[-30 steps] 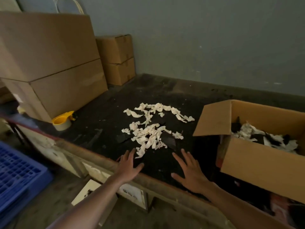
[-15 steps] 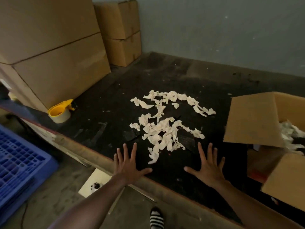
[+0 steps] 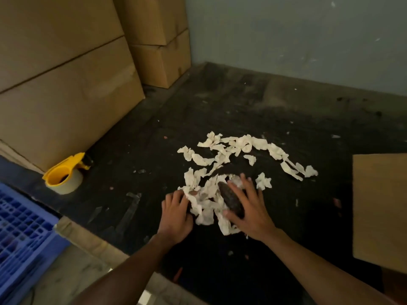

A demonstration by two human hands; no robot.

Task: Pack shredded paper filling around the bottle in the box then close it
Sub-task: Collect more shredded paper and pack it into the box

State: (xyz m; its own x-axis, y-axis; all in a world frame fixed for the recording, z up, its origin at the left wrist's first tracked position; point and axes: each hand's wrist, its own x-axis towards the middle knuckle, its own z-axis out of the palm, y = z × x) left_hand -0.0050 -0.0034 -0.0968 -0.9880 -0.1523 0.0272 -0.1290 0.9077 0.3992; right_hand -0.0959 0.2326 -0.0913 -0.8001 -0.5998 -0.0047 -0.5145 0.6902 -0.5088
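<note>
Loose cream shredded paper strips (image 3: 222, 172) are scattered mid-worktop (image 3: 154, 150). The near clump is scooped between both hands: left hand (image 3: 176, 214) curled into strips, right hand (image 3: 248, 208) spread over them. Brown cardboard box flap (image 3: 378, 208) is seen at the right edge, nearer the right hand.

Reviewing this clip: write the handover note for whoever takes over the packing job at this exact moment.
Left hand: fingers curled into the near edge of the shredded paper on the black tabletop.
Right hand: fingers spread, pressing on the pile from the other side.
Box: only a cardboard flap shows at the right edge; the bottle is out of view.
Tape dispenser: untouched, by the stacked cartons.
Done: nothing can be confirmed.
Left: scoop paper into the box, pack around the bottle, close it.
</note>
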